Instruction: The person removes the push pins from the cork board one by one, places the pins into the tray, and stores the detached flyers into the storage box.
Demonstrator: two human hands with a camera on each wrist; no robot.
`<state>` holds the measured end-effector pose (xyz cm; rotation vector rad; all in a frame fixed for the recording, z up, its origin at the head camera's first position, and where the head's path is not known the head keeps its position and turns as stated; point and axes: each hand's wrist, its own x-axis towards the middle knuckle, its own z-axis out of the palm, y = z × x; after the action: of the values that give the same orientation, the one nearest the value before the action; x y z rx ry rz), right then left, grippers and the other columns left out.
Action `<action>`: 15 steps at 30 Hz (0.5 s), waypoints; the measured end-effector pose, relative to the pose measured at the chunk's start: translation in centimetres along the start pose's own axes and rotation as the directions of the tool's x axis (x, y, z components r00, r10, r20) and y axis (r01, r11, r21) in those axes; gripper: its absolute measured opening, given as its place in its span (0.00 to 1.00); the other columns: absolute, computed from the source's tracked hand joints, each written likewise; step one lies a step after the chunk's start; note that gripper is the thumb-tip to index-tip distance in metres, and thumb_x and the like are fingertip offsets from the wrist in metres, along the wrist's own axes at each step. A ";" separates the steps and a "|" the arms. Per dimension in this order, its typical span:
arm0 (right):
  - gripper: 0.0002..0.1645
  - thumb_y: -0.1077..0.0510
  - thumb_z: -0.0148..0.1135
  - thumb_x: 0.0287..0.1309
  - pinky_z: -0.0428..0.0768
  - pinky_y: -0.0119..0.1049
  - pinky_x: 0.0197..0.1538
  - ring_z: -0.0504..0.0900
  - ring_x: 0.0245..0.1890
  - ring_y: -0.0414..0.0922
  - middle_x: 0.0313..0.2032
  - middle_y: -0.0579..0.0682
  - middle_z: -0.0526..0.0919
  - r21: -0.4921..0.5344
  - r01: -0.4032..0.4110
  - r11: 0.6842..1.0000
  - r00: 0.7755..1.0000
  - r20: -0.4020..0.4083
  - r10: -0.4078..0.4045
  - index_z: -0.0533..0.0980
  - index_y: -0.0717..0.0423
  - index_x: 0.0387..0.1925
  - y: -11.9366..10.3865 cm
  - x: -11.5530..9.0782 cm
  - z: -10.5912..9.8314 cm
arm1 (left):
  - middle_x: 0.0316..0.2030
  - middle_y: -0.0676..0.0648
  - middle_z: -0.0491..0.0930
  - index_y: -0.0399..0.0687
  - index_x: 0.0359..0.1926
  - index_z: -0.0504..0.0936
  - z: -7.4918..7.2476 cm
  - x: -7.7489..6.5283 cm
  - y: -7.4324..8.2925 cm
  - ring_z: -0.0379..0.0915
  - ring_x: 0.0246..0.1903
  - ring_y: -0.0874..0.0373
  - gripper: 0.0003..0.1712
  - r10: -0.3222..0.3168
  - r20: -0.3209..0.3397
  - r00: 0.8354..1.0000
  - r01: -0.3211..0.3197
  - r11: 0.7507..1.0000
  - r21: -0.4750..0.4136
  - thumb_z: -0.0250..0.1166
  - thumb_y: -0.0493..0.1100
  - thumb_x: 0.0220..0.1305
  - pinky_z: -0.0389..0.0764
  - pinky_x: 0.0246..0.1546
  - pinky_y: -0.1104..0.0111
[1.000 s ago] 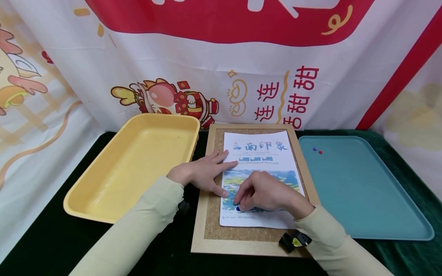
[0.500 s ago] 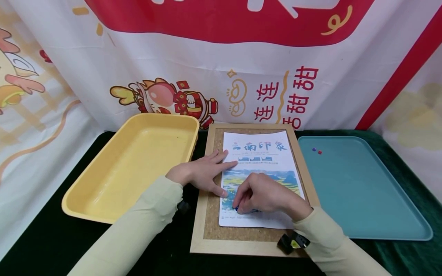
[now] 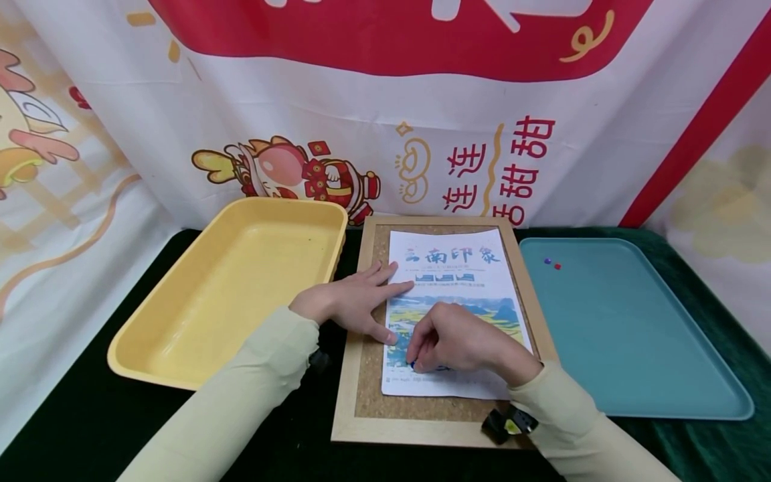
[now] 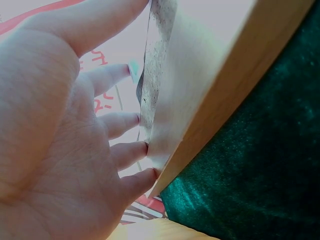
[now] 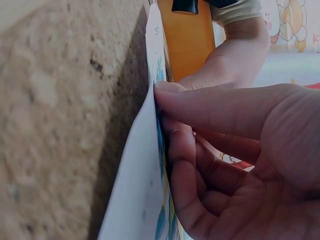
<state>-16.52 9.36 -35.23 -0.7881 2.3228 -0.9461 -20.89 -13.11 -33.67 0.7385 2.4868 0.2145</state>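
A printed paper sheet point(image 3: 440, 385) with a blue and yellow landscape lies on a wood-framed cork board point(image 3: 373, 375). My right hand point(image 3: 460, 341) pinches a small dark blue push pin point(image 3: 413, 365) against the lower left part of the sheet. Thumb and fingers hide most of that pin; the right wrist view shows the thumb tip point(image 5: 170, 87) right at the paper, whose edge stands off the cork there. Spread over the sheet's left edge, my left hand point(image 3: 355, 301) rests on paper and board with its fingers straight.
Left of the board is a yellow tray point(image 3: 211, 301). To the right, a blue-green tray point(image 3: 638, 335) carries a small blue piece point(image 3: 547, 261) and a red piece point(image 3: 557, 266) near its far left corner. Dark green cloth point(image 3: 289, 428) covers the table; a printed curtain point(image 3: 361, 114) hangs behind.
The right fingers have shifted slightly left and closer around the blue push pin, which shows less than before. The left hand holds its place on the sheet.
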 end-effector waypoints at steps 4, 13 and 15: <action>0.11 0.66 0.76 0.59 0.81 0.33 0.34 0.82 0.27 0.38 0.25 0.40 0.88 -0.008 -0.008 1.000 1.000 0.003 0.008 0.90 0.47 0.28 -0.1 0.0 0.0 | 0.87 0.45 0.29 0.67 0.87 0.49 0.0 0.0 0.0 0.22 0.86 0.39 0.57 -0.001 -0.001 1.000 0.001 1.000 -0.003 0.69 0.69 0.67 0.42 0.85 0.43; 0.12 0.66 0.72 0.62 0.77 0.32 0.33 0.79 0.26 0.38 0.26 0.40 0.87 -0.027 -0.013 1.000 1.000 0.023 0.014 0.88 0.46 0.28 -0.2 0.0 0.1 | 0.87 0.45 0.30 0.67 0.86 0.50 0.1 -0.1 0.0 0.22 0.86 0.39 0.57 0.001 -0.005 1.000 -0.001 1.000 -0.002 0.70 0.69 0.67 0.42 0.85 0.43; 0.12 0.66 0.71 0.62 0.76 0.31 0.33 0.78 0.26 0.38 0.26 0.41 0.86 -0.031 -0.010 0.999 0.999 0.032 0.011 0.88 0.47 0.28 -0.2 0.0 0.1 | 0.87 0.45 0.30 0.67 0.86 0.49 0.1 0.0 0.0 0.22 0.86 0.39 0.57 0.000 -0.004 1.000 0.000 1.000 -0.003 0.69 0.69 0.67 0.42 0.85 0.43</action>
<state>-16.42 9.18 -35.12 -0.7965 2.3169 -0.8888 -20.81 -13.10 -33.69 0.7372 2.4897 0.2199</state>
